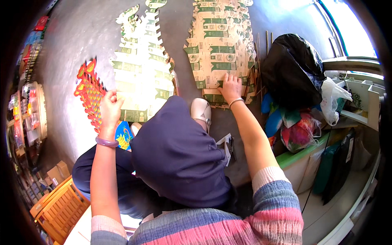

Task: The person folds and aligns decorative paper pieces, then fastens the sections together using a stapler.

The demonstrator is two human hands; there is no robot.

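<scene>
My left hand (111, 107) is raised at the left with its fingers curled together. Beside it is a stack of red and yellow scale-patterned paper cutouts (90, 96), fanned at the edges. Whether the fingers grip a cutout or something small, I cannot make out. My right hand (231, 87) lies palm down, fingers stretched out, on the near end of a thick overlapping stack of brown and green printed paper cutouts (222, 49). A second such stack (141, 77), bright with glare, lies to its left, between my hands.
Thin sticks (258, 61) lie right of the stacks, beside a full black plastic bag (292, 69). A clear bag of colourful material (301, 131) and a white bag (334, 100) sit nearby. A folded wooden chair (61, 210) stands lower left, near crowded shelves (30, 118).
</scene>
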